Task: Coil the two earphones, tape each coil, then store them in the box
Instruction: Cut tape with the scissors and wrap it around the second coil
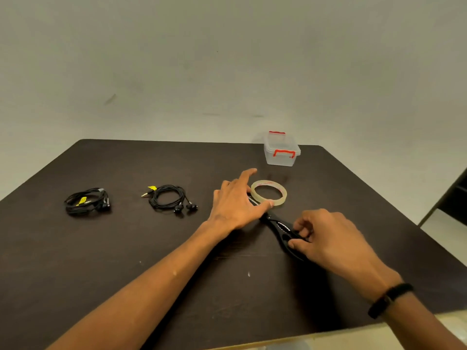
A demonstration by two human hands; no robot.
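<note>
Hands at scissors and tape on the table (101, 261)

Right hand (326, 238) grips the scissors (280, 227) handles; left hand (235, 203), open, touches the tape (269, 193). Two earphones (87, 202) (171, 198) lie coiled left; the box (281, 150) sits closed at the far edge.

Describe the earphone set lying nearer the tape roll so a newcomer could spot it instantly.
On the dark table, left of the left hand, lie two black earphone bundles. The right-hand earphone forms an open ring with two earbuds and a gold plug sticking out; the left-hand earphone is a flatter bunch.

Dark table (126, 261) bears two earphones (87, 201) (171, 198), tape (269, 193), seemingly scissors (280, 227), box (281, 152).
</note>
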